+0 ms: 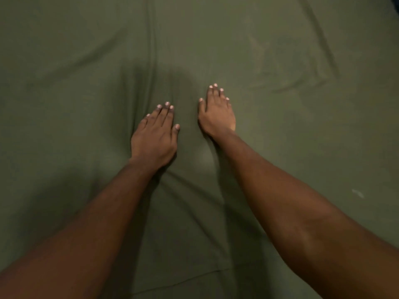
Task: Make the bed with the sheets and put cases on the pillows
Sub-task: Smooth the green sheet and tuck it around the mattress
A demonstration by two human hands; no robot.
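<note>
A dark green sheet (280, 61) covers the bed and fills almost the whole view. My left hand (154, 137) lies flat on it near the middle, fingers straight and pointing away from me. My right hand (217, 113) presses flat on the sheet a little farther out, a short gap to the right of the left one. A long crease (152, 50) runs away from the left hand's fingertips. More wrinkles lie at the upper right (313, 61) and between my forearms. No pillows or pillowcases are in view.
A dark blue sliver (396, 5) shows at the top right corner, past the sheet's edge. A small pale speck (357, 193) sits on the sheet at the right.
</note>
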